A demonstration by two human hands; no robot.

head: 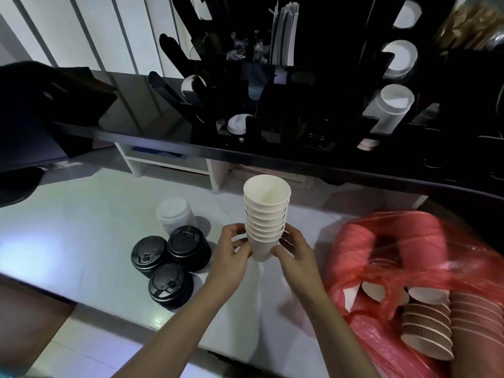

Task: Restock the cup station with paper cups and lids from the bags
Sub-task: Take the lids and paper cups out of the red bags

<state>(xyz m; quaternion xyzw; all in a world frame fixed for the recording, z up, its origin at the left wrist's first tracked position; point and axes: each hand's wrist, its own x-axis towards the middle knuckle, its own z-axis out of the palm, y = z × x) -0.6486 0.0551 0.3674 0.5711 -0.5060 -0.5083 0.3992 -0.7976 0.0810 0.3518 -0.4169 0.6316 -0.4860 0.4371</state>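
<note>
I held white paper cup stack (pixel 266 219) upright over surface (pixel 81 241), left hand (pixel 231 248) and right hand (pixel 293 251) fingers curled round its base; black lids (pixel 169 266) beside.

Both bare forearms reach up from the bottom of the frame and converge at centre. The left hand (pixel 231 249) and right hand (pixel 293 251) face each other, fingers curled, gripping a stack of white paper cups (pixel 266 216) between them.
</note>
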